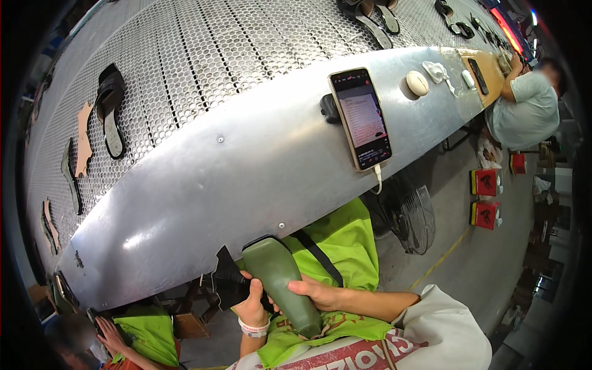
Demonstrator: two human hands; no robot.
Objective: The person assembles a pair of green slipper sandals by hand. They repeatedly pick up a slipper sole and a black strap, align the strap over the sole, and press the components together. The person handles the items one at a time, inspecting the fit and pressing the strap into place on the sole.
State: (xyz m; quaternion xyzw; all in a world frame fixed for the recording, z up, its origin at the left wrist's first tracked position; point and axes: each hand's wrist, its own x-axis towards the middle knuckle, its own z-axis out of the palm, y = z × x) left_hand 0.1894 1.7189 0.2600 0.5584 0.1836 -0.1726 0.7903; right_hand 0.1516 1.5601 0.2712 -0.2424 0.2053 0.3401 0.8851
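Fingers: left hand [254, 306] had its fingers curled shut around a black upper piece [229, 282], pressing it against the side of the shoe last; right hand [317, 294] lay across the olive-green shoe last [282, 283] with fingers closed over its middle, thumb side toward the body
Wrist: a pale band sat on the left wrist
Shoe last: it rested in the lap on a bright green apron [345, 243], just below the table edge; long axis ran from upper left to lower right, blunt end up toward the table, narrower end down toward the body
Table: a curved bare-metal table [203, 185] bordered a perforated conveyor belt [203, 55]; a phone [361, 117] lay on the metal with a white cable at its lower end; a pale oval object [417, 82] lay further right
Belt: a black sandal [110, 105] and flat cut pieces lay on the perforated surface, well apart from the hands
Room: concrete floor, a floor fan [414, 216] under the table, red boxes [485, 182] near a seated person [527, 105] at right; another person's hand [110, 336] showed at lower left
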